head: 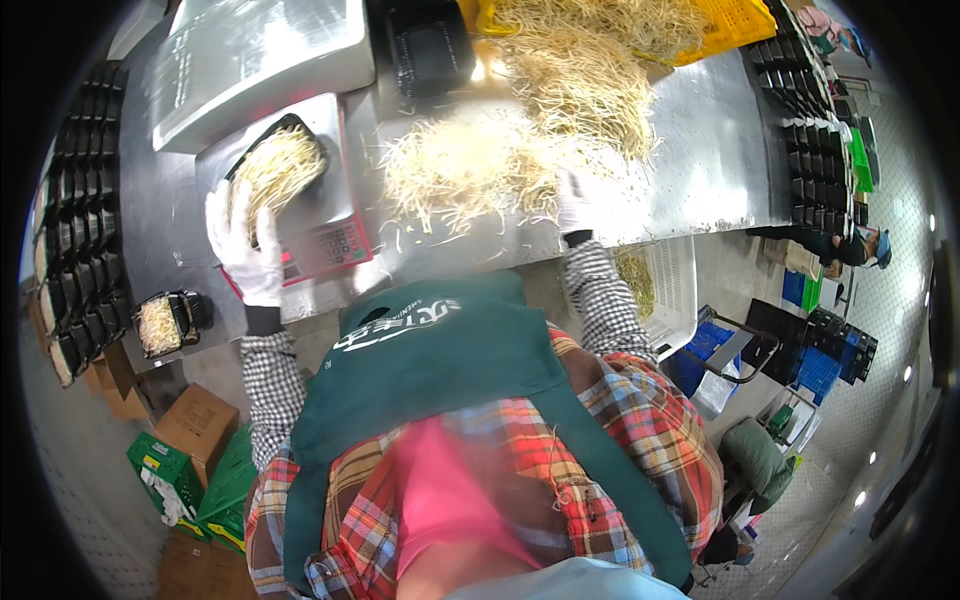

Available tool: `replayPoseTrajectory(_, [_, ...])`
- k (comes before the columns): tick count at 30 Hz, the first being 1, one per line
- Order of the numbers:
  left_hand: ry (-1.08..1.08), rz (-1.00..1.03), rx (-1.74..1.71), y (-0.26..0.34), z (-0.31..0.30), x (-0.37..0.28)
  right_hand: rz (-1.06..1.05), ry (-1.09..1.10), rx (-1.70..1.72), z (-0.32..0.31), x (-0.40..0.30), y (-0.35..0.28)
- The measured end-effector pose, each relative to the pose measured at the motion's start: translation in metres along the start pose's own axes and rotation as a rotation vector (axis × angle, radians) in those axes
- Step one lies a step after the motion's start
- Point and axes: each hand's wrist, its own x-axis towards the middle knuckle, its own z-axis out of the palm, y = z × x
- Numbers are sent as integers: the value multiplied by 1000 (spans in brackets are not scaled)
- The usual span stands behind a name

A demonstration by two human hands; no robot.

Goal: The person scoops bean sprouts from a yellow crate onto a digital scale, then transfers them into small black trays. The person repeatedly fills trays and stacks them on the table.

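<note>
A black plastic tray of bean sprouts (279,169) sits tilted across the steel pan of a digital scale (330,199) with a red body. My left hand (246,241), in a white glove, is at the tray's near end with its fingers spread, touching the sprouts or the rim. To the right, loose bean sprouts (457,169) lie in a heap on the steel table (697,172). My right hand (574,201), also gloved, rests at the right side of this heap; its fingertips are hard to make out against the bright sprouts and glare.
A yellow crate (731,34) spills sprouts at the back. Black empty trays (431,52) stand beside a steel box (259,64). Another filled tray (159,326) is at the near left corner. Stacked black trays (82,217) line the left; a white basket (671,292) stands below right.
</note>
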Motion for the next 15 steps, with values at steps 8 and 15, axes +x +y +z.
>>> replayPoseTrajectory(8, [-610, 251, -437, 196, 187, -37, -361, -509, -628, -51, 76, -18])
replayPoseTrajectory(15, [-654, 324, -304, 248, 295, -71, -407, -654, -479, -47, 93, 28])
